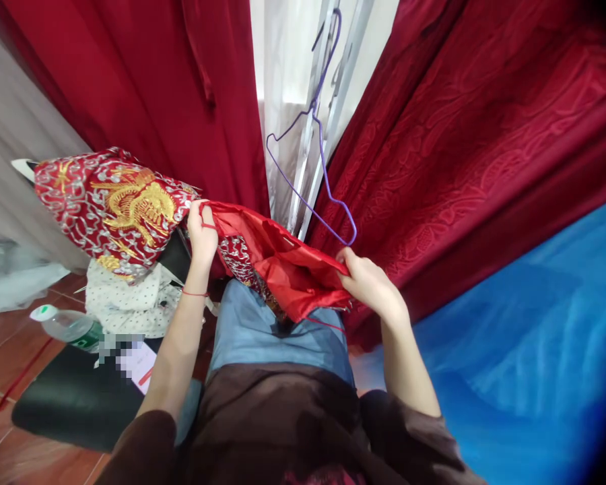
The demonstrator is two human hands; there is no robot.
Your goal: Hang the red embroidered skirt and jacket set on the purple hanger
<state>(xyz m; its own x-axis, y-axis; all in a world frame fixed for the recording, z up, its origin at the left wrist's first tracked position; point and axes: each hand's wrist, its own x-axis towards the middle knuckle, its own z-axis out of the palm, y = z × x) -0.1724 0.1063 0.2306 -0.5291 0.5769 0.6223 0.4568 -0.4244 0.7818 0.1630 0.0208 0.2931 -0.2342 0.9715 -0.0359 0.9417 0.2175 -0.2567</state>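
Between my two hands stretches a red embroidered garment [287,259], its plain red lining turned toward me. My left hand [203,232] is closed on the garment's edge at the left. My right hand [368,276] pinches the same edge at the right, just below a purple wire hanger [328,168]. The hanger hangs in front of a pale metal frame and touches neither garment nor hand as far as I can tell. Left of my left hand lies dark red embroidered cloth with a gold dragon [144,202]; whether it joins the held garment is hidden.
Dark red curtains [464,121] hang ahead on both sides of the metal frame [308,148]. At left, a black stool seat [71,397] bears a water bottle [68,327] and a phone [139,367], beside white dotted cloth [126,296]. Bright blue fabric [525,323] spreads at right.
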